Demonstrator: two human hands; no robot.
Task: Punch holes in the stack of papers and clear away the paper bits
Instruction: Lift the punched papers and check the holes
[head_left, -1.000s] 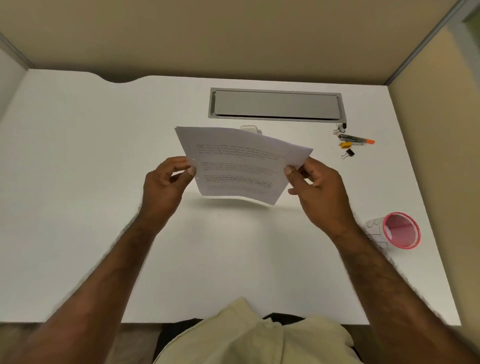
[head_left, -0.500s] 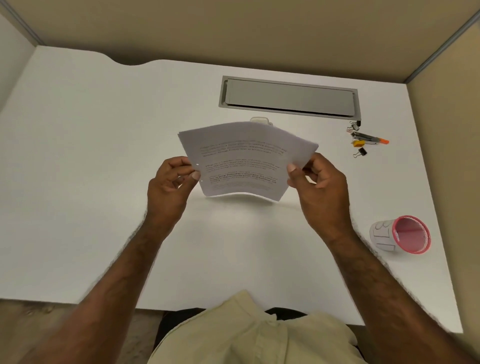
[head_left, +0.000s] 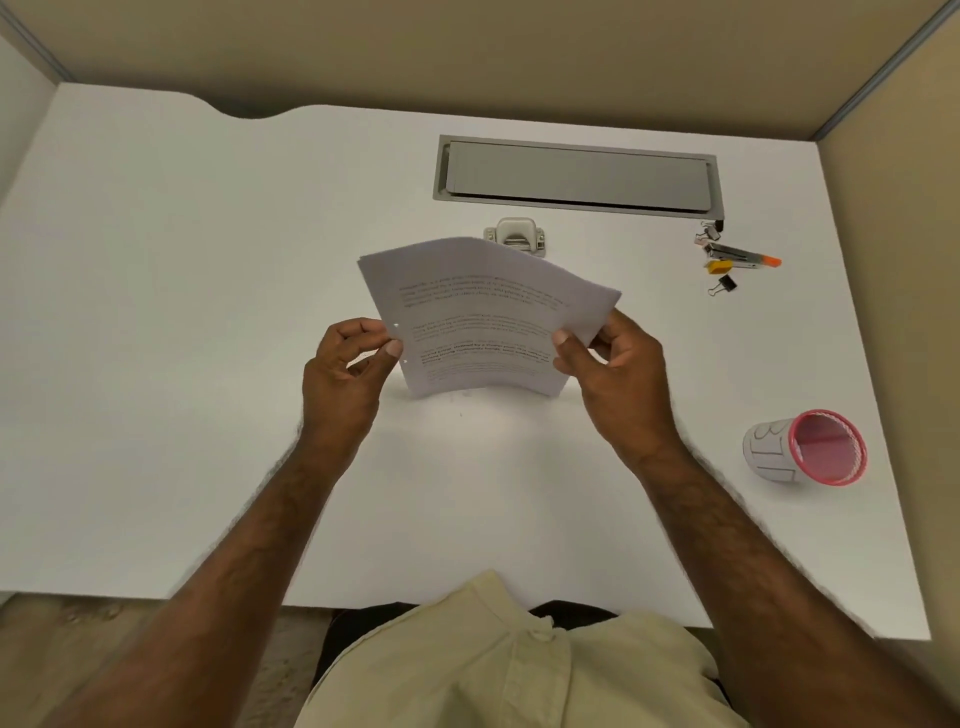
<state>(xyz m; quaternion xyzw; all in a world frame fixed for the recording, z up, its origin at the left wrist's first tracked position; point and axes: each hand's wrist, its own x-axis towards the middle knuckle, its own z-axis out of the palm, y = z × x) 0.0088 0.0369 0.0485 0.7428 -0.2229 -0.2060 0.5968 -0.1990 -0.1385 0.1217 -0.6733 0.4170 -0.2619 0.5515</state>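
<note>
Two hands (head_left: 345, 371), bowed punched papers (head_left: 483, 322)

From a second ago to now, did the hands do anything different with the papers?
Hardly. The stack of papers tipped a little more upright, its bottom edge now close to the table, where a few specks lie under it. The left hand and right hand kept pinching its two sides; nothing was let go. The hole punch, pink cup and clips stayed put; only the camera shifted.
</note>
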